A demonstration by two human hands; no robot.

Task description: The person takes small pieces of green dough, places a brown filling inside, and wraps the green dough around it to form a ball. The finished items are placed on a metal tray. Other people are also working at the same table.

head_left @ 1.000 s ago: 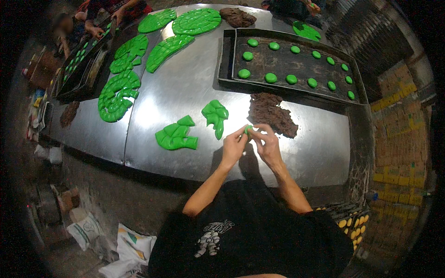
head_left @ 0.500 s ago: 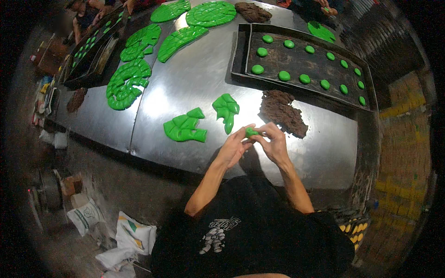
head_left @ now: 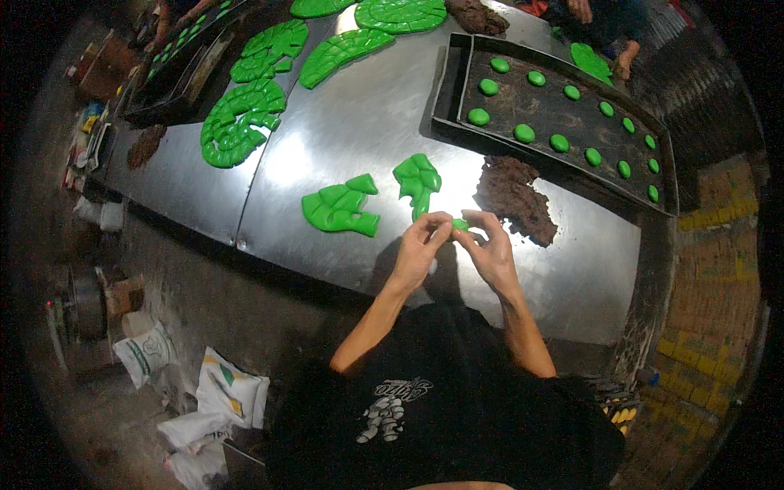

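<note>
A small piece of green dough is pinched between both hands above the near part of the metal table. My left hand has its thumb and fingertips closed at the piece's left side. On the other side my right hand grips it with the thumb and curled fingers, which partly hide it. Just beyond my hands lie two cut slabs of green dough, a smaller one and a wider one. To the right of them a crumbly brown mass rests on the metal.
A black tray with several round green pieces stands at the far right. Scored green dough slabs lie along the left and back of the steel table. Co-workers' hands show at the far side. White sacks lie on the floor.
The view has shifted, so the table's things sit a little higher and further right. My hands still hold the green piece, with the left fingers bunched more closely. A co-worker's hand now shows beside the far green slab.
</note>
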